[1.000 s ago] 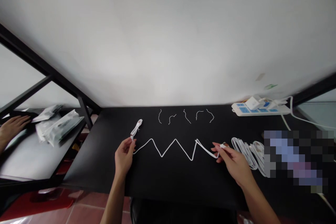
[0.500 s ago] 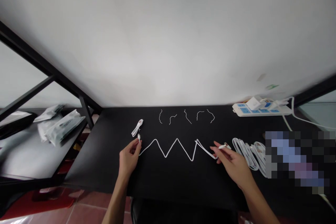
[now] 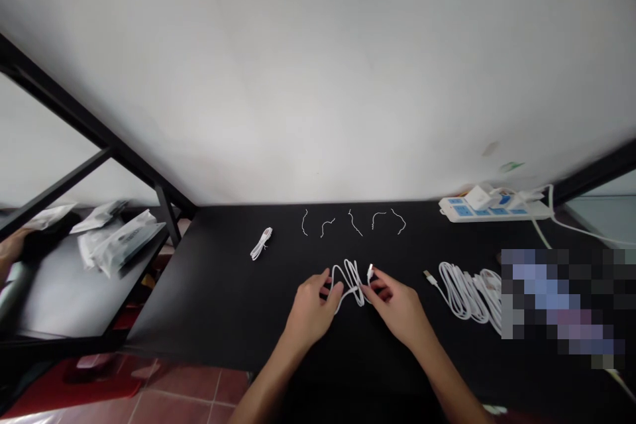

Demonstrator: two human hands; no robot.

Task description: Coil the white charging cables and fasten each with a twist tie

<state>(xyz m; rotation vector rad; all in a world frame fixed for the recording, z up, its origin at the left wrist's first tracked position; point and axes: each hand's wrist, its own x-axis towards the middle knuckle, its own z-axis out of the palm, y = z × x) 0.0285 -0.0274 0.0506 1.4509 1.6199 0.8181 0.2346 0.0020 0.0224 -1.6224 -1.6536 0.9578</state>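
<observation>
A white cable is gathered into loose loops at the middle of the black table. My left hand grips the loops from the left, and my right hand pinches them from the right, with a small white connector standing up by its fingers. Much of the cable is hidden behind my fingers. A small bundled white cable lies further back, to the left of my hands. Another white cable, coiled, lies to the right of my right hand, its plug pointing left.
Several short thin white wires lie in a row at the table's back. A blue-and-white power strip sits at the back right. Plastic-bagged packets lie on a side shelf at left, beside another person's hand.
The long zigzag of white cable has been drawn into loops. Both my hands have moved to the table's middle, close together. The other person's hand has moved further left.
</observation>
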